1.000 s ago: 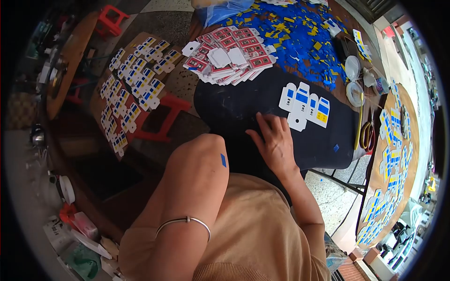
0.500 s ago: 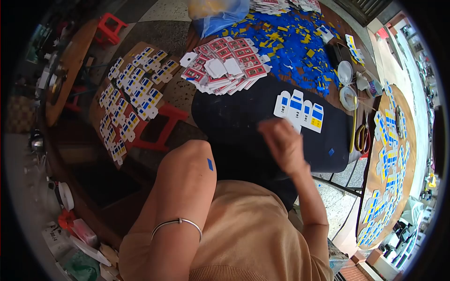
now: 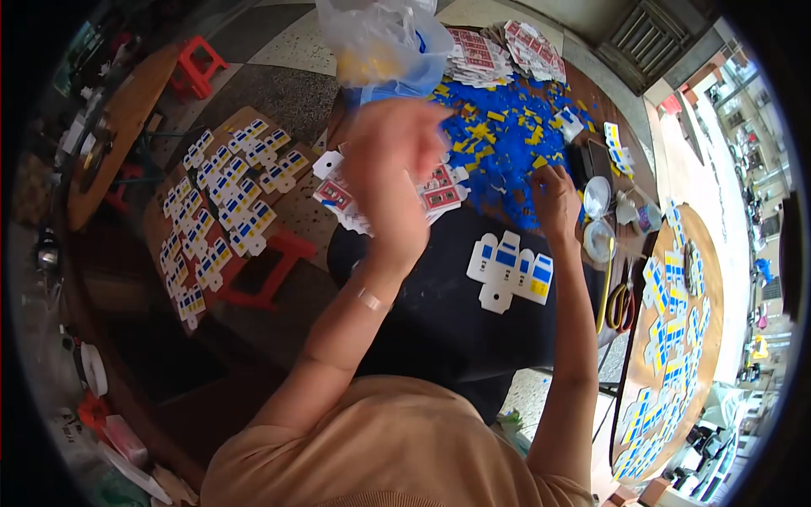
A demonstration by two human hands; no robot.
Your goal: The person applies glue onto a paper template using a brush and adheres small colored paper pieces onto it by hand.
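My left hand (image 3: 393,156) is raised in front of the stack of red-printed cards (image 3: 439,188), smeared by motion; what it may hold is not visible. My right hand (image 3: 555,198) is at the right edge of the pile of blue and yellow pieces (image 3: 498,165), its fingers bent together; whether a piece is between the fingertips is too small to tell. On the black cloth (image 3: 422,317), below and left of my right hand, lies a flat white cutout with blue and yellow patches (image 3: 510,275).
Clear plastic bags (image 3: 380,42) stand at the table's back, beside more red-printed stacks (image 3: 481,55). Scissors (image 3: 621,306) and plastic cups (image 3: 598,196) lie at the right. Side tables bear many cutouts (image 3: 232,186). A red stool (image 3: 266,270) is at the left.
My left hand has come up from below into view over the red-printed stack. My right hand has moved from beside the cutout up to the blue and yellow pile. The view has shifted.
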